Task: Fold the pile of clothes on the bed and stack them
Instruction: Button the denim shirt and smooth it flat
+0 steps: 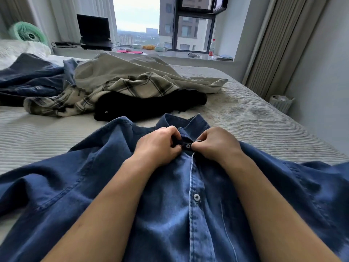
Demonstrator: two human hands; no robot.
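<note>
A blue denim shirt (170,214) lies front-up across the near part of the bed (255,125), collar pointing away from me. My left hand (160,144) pinches the placket just below the collar on one side. My right hand (217,142) pinches the other side, and a white top button (188,146) shows between the two hands. Beyond the shirt lies the pile: a black garment (143,106), a plaid shirt (79,99), a beige garment (132,70) and a dark blue garment (32,76).
A windowsill behind the bed holds a laptop (94,32), a red-labelled bottle (212,49) and small items. A green fan (28,33) stands at the far left. A small bin (281,104) sits on the floor by the right wall and curtain.
</note>
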